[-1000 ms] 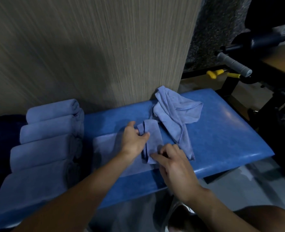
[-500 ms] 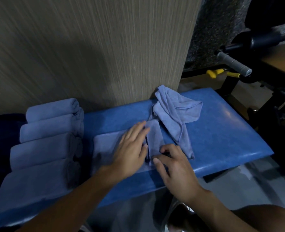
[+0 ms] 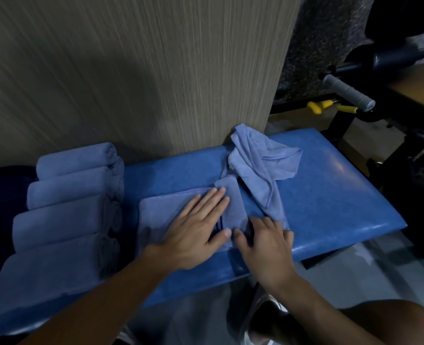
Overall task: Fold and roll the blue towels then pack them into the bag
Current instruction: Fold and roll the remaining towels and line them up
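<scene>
Flattened from a second ago's pinch, left hand (image 3: 193,227) spread, pressing the half-folded towel (image 3: 161,212) at worktop (image 3: 330,195) centre; right hand (image 3: 265,245) bent-fingered on its folded end, grip unclear. Likely smoothing before rolling toward rolled towels (image 3: 69,195) at 9 o'clock. Crowded at 1 o'clock by a loose towel (image 3: 260,165); open room at 3, edge close at 6.

Place: a gym, as far as I can tell.
In front of me: blue padded vinyl bench (image 3: 330,195).
Right of the bench: black metal machine frame (image 3: 340,123), grey grip handle (image 3: 345,92), yellow-handled pins (image 3: 317,107).
Bench's left end: rolled towels (image 3: 69,190) in a row.
Behind the bench: wood-grain panel (image 3: 131,70).
</scene>
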